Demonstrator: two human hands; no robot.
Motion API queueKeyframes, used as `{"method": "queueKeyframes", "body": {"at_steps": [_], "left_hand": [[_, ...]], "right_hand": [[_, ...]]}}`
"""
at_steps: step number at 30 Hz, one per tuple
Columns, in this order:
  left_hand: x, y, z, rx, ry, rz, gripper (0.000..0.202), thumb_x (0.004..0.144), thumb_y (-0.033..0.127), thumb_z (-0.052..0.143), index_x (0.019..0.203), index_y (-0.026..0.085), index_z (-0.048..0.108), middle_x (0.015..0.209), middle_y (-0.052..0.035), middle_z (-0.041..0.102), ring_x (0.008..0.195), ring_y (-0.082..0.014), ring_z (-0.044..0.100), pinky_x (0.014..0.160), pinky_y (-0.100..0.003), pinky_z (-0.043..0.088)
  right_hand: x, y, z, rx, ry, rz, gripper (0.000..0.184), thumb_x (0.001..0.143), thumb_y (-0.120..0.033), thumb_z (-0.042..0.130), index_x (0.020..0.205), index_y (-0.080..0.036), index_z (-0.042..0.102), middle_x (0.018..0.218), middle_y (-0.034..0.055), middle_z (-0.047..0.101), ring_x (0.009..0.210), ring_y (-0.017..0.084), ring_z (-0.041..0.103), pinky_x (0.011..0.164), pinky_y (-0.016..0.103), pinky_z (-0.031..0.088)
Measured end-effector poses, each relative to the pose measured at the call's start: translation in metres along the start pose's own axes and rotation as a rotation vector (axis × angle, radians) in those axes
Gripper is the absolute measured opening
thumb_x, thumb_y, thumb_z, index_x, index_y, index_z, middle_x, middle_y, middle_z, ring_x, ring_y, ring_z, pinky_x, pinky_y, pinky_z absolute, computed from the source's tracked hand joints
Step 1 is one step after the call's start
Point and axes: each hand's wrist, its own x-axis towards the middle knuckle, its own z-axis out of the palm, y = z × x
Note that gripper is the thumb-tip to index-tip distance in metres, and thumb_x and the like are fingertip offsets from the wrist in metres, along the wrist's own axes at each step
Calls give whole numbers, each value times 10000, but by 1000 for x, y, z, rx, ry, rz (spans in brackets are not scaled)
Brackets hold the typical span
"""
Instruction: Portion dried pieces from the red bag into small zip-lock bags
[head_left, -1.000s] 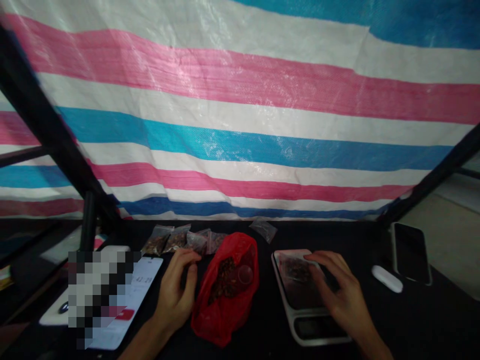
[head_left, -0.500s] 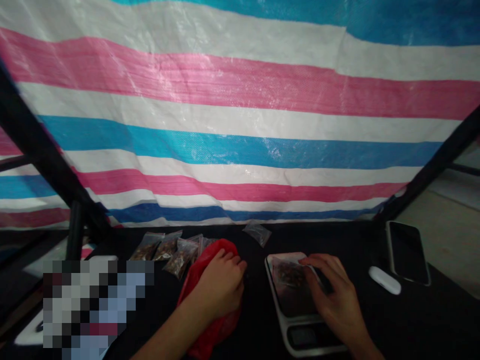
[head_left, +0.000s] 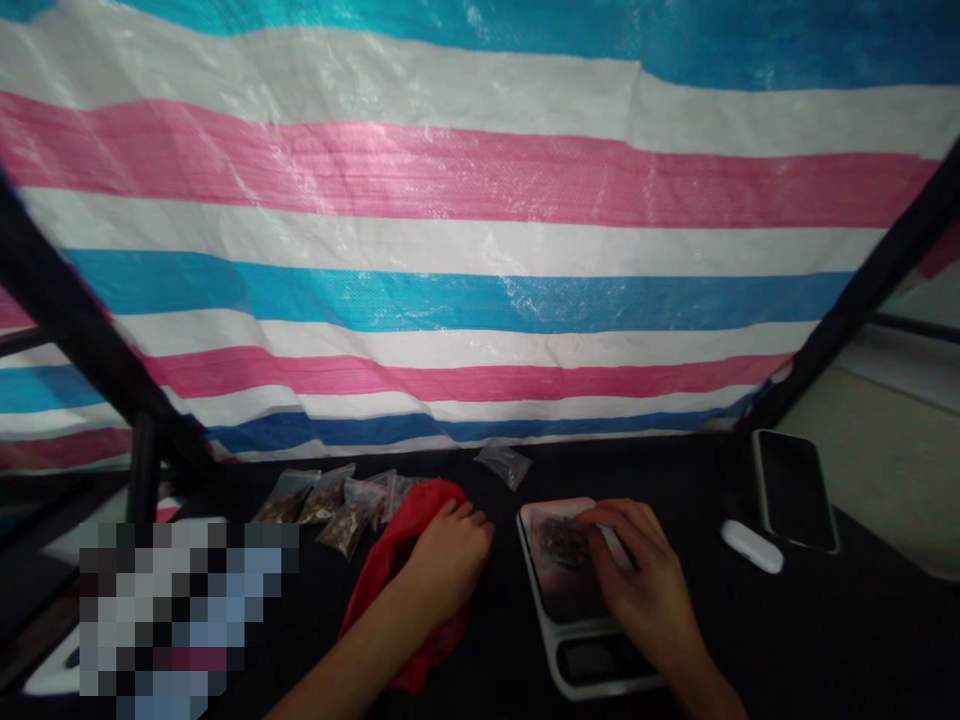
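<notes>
1. The left hand [head_left: 446,565] lay on the red plastic bag [head_left: 382,590] at the middle of the table, its fingers [head_left: 469,520] together and curled over the bag.
2. The right hand [head_left: 645,570] rested on a small zip bag of dried brown pieces [head_left: 559,545], which lay on the digital scale [head_left: 592,690]; its fingers [head_left: 607,515] were close together, not clamped.
3. Filled zip bags [head_left: 345,515] lay in a row at far left of the red plastic bag, and a clear zip bag [head_left: 502,465] lay far beyond the hands.
4. A phone [head_left: 795,490] and a white oval case [head_left: 752,546] lay at right on the black table [head_left: 825,620].

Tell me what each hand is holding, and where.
Left hand clasps the red bag near its middle. Right hand has fingertips on the zip bag at its edge; grip unclear.
</notes>
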Motion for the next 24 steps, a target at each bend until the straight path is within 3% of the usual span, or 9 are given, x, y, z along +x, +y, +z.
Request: {"method": "queueKeyframes", "body": {"at_steps": [5, 8, 11, 14, 18, 20, 24], "left_hand": [[-33, 0, -40, -94, 122, 21, 172, 1024, 231, 512, 997, 235, 683, 1033, -23, 719, 1054, -227, 608, 953, -382, 431], [-63, -16, -54, -199, 222, -21, 153, 994, 207, 563, 901, 243, 680, 962, -11, 703, 989, -229, 598, 960, -402, 411], [-83, -35, -49, -182, 191, -60, 172, 977, 225, 573, 851, 257, 686, 918, -13, 695, 945, -248, 594, 888, -409, 426], [-89, -49, -38, -200, 217, -58, 207, 999, 262, 528, 892, 271, 705, 919, -21, 691, 933, -248, 603, 879, -403, 444], [-83, -65, -27, -273, 415, -71, 256, 1032, 290, 442, 966, 244, 685, 975, -46, 674, 964, -242, 613, 912, -392, 457], [-80, -73, -21, -320, 507, -128, 226, 1025, 325, 460, 996, 238, 666, 1014, -51, 659, 988, -244, 618, 912, -384, 462], [-77, -81, -3, -490, 565, -246, 206, 1015, 370, 476, 1010, 242, 637, 1009, -41, 634, 944, -235, 628, 873, -365, 468]], "right_hand": [[-1, 2, 0, -6, -8, 16, 171, 946, -196, 564, 975, -294, 700, 958, 40, 671, 932, 253, 620, 806, 412, 509], [-2, 4, 0, -15, -24, 31, 163, 951, -203, 560, 992, -286, 695, 970, 47, 668, 948, 258, 615, 825, 424, 497], [-3, 4, 0, -25, -62, 46, 158, 961, -231, 554, 996, -280, 700, 999, 58, 675, 982, 266, 618, 841, 434, 492], [-4, 5, 1, -35, -126, 43, 178, 940, -265, 604, 1081, -299, 707, 1100, 54, 695, 1056, 271, 625, 895, 445, 490], [-8, 9, 3, -109, -291, 50, 468, 860, -274, 705, 1319, -314, 625, 1312, 59, 672, 1240, 301, 583, 1040, 493, 441], [-10, 13, 6, -153, -334, 62, 461, 859, -268, 696, 1314, -302, 630, 1297, 68, 687, 1247, 310, 587, 1058, 514, 428], [-13, 20, 10, -170, -350, 54, 399, 863, -282, 693, 1260, -303, 663, 1253, 63, 716, 1184, 300, 641, 1032, 505, 453]]}}
